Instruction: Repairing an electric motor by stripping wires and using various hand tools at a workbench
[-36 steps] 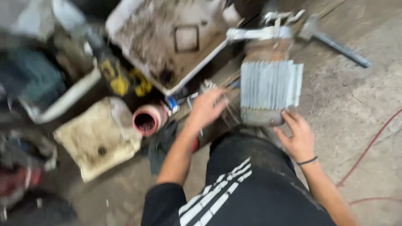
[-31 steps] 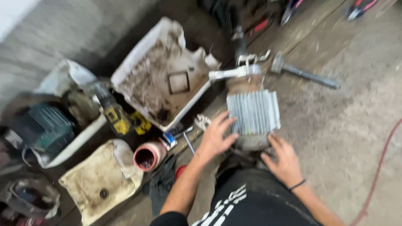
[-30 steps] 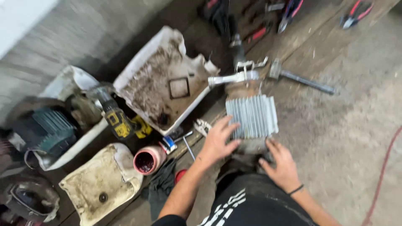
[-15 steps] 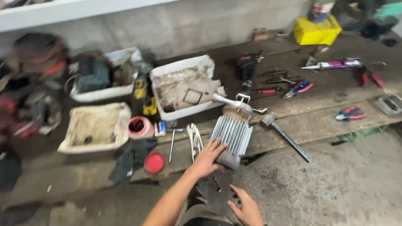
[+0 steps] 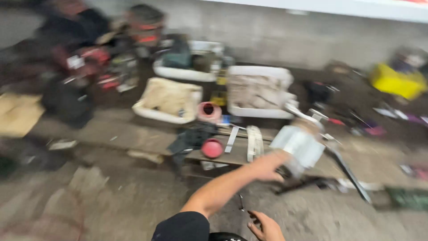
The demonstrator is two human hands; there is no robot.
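Observation:
This view is badly blurred. My left hand [image 5: 267, 166] reaches forward from a black sleeve and touches the near end of a grey finned motor housing [image 5: 299, 145], which lies on a low wooden board [image 5: 232, 154]. A metal clamp-like fitting [image 5: 307, 115] sits at the motor's far end. The blur hides whether my fingers grip the motor. My right hand [image 5: 266, 226] hovers low at the bottom edge, above the concrete floor, with fingers apart and nothing in them.
Dirty white trays [image 5: 167, 101] [image 5: 258, 91] stand behind the board. Near them are a pink roll [image 5: 208, 111], a red cap [image 5: 212, 148] and a dark cloth [image 5: 191, 139]. A long-handled tool [image 5: 347, 172] lies right of the motor, a yellow box [image 5: 399, 82] at far right.
The view has swung left and pulled back, showing more floor. My left hand has slid to the motor's near end. My right hand has come off the motor and dropped low.

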